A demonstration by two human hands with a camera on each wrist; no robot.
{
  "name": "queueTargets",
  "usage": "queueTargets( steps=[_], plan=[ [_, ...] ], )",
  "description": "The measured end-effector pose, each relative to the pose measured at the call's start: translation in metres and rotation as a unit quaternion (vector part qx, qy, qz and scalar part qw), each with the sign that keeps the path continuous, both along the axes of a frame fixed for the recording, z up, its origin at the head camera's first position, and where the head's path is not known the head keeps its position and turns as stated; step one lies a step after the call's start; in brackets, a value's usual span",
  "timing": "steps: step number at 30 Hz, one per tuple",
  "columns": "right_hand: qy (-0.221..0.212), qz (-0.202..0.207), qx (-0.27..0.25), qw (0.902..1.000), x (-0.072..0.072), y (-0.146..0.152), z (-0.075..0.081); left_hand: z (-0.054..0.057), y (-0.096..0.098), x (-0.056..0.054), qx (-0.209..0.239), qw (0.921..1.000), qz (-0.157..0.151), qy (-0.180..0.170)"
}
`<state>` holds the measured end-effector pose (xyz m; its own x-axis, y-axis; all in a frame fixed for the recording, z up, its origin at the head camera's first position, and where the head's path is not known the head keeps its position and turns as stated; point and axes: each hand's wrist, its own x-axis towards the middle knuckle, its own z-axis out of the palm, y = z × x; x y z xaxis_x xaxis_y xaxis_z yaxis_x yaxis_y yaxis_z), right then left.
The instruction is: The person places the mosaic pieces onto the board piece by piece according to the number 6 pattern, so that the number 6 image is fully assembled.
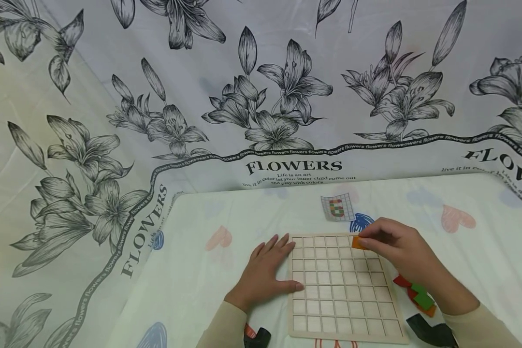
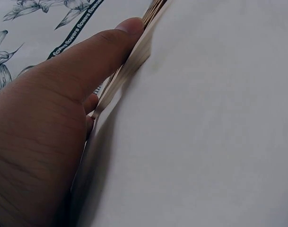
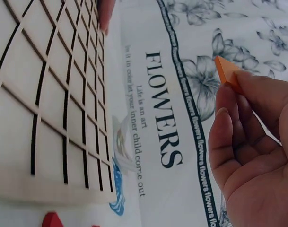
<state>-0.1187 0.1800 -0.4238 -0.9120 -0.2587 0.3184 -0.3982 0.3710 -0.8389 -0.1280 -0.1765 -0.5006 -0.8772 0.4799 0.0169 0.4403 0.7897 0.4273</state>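
Orange tile (image 1: 357,242), one: pinched between thumb and forefinger of the right hand (image 1: 400,249), remaining fingers loosely bent. Seen from the right wrist, the tile is apart from the board; from above, it lies over the far rim near the right corner.

Board (image 1: 338,292), pale, gridded: flat below the right fingertips, chiefly to their left and on the person's side. Visible cells bare; those under the hand cannot be told.

Left hand (image 1: 263,278): fingers spread, no tile held; thumb tip on the left rim, other fingertips at that rim near the far corner.

Printed sheet (image 1: 338,208), coloured grid pattern: beyond the right fingertips, slightly left.

Loose tiles, including red tile (image 1: 401,281) and green tile (image 1: 424,300): heaped nearer the person than the right fingers, partly beneath the forearm.

Step in hand, by judgement: bringing a first tile to the grid. Next move seemingly calls for lowering it, squaring its edges to one cell, then parting the pinch while the left hand steadies the board.
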Motion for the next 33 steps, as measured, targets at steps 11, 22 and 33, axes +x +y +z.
queueTargets(
  steps=[11,22,33],
  plan=[
    [-0.020,0.012,-0.028,0.9993,-0.010,-0.021,0.003,-0.001,0.000,0.000,-0.002,1.0000,0.000,0.004],
    [-0.075,-0.005,-0.012,0.9971,-0.015,-0.031,-0.012,0.000,0.000,0.000,0.000,0.9999,-0.004,0.012],
    [-0.072,-0.002,0.024,0.9971,-0.024,-0.034,-0.038,0.000,0.000,0.000,-0.002,0.9999,-0.003,0.010]
  ],
)
